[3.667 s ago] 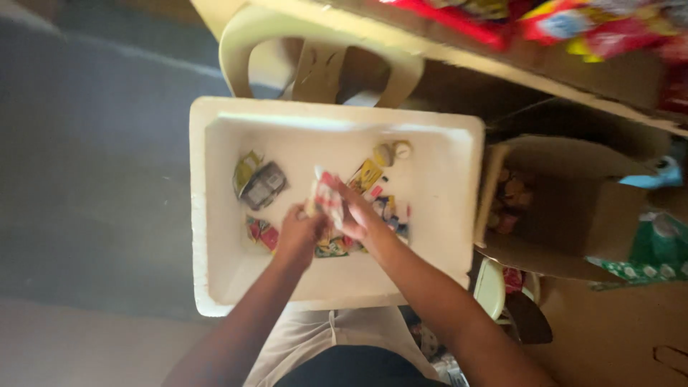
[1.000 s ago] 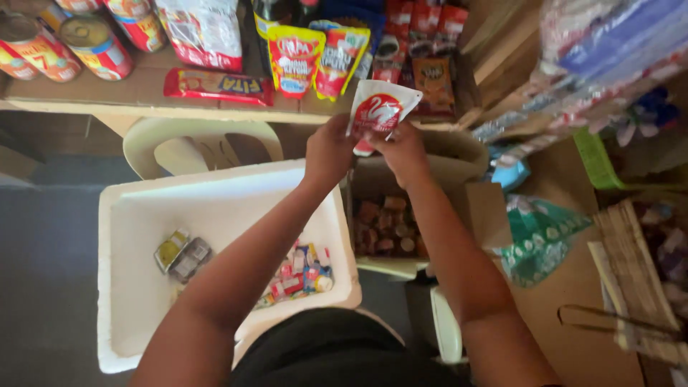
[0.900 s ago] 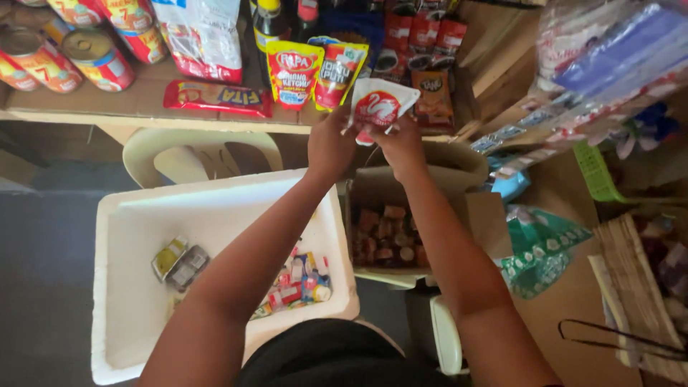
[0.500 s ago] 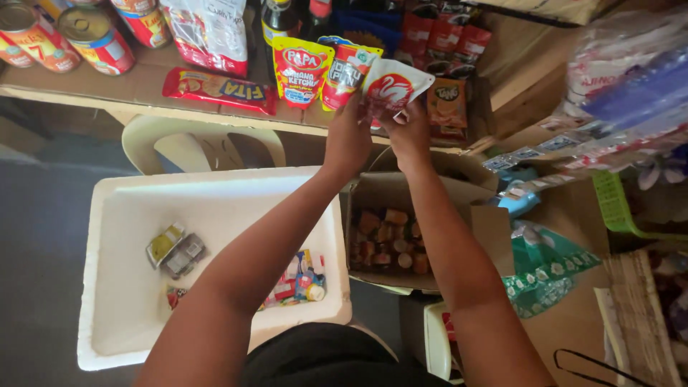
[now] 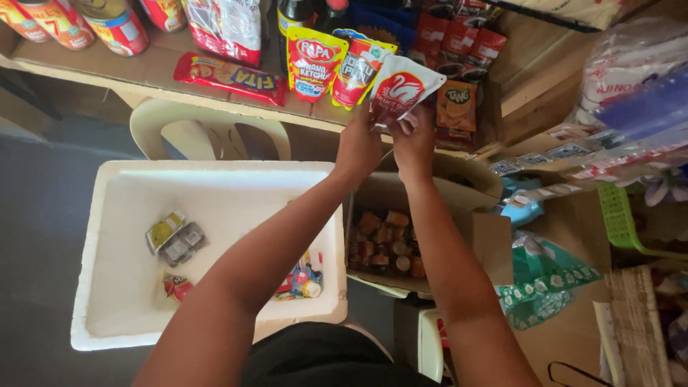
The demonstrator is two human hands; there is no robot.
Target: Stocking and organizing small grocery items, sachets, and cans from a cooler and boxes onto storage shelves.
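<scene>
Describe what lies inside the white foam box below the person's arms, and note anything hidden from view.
Inside the white foam box lie a few small packets at the left, a red one below them, and colourful small items at the right. The left forearm covers part of the floor, so more may lie beneath.

shop shelf above, white foam box and cardboard box below

a wooden shelf (image 5: 143, 72) carries labelled cans (image 5: 115, 25), a long red biscuit pack (image 5: 226, 72), two upright red and yellow sauce pouches (image 5: 315, 61) and an orange drink sachet (image 5: 456, 105). under it stands a cream plastic chair (image 5: 208, 118). the white foam box (image 5: 122, 315) holds a few small sachets (image 5: 175, 240) near its left side and more at its right edge. just beside it, an open cardboard box (image 5: 487, 240) holds small brown packets (image 5: 383, 240). a green patterned bag (image 5: 548, 276) lies to the right.
</scene>
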